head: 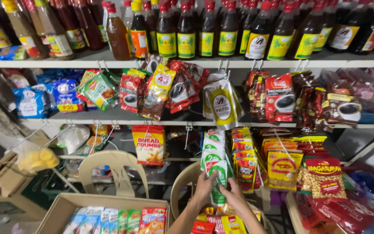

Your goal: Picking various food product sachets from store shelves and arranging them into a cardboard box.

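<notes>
Shop shelves (195, 63) with sauce bottles (187, 32) above. Green-white sachet strip (215, 167) hangs mid-rack. Your left hand (204, 188) pinches the lowest sachet's left edge; your right hand (234, 196) curls fingers (227, 183) around its bottom right edge, both closed on it.

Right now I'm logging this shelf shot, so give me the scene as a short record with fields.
setting: shop shelves stocked with goods
left hand: grips the green-white sachets hanging in a strip
right hand: on the strip's lower end
top shelf: sauce bottles in a row
middle: hanging coffee packs
right of hands: peanut bag
lower left: cardboard box of packets, plastic chair behind it
</notes>
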